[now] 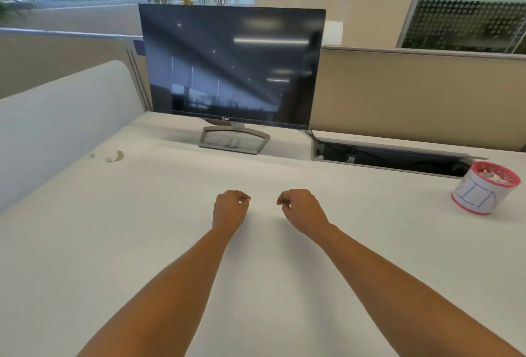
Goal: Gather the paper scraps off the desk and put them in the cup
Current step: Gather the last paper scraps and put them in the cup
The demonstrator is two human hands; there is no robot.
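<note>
Both my forearms reach out over the white desk [142, 242]. My left hand [230, 208] hovers at the desk's middle with fingers curled in; a tiny white speck shows at its fingertips, too small to tell what it is. My right hand [301, 208] is beside it, also curled, with nothing visible in it. A crumpled paper scrap [115, 156] lies far left near the divider, with a smaller scrap [91, 155] just left of it. The cup [484, 188], white with a red rim and base, stands at the far right and holds paper scraps.
A dark monitor [232, 67] on a grey stand [234, 140] sits at the back centre. An open cable tray [390, 157] runs along the back right, next to the cup. A white divider panel [65, 120] borders the left side, beige partitions the back.
</note>
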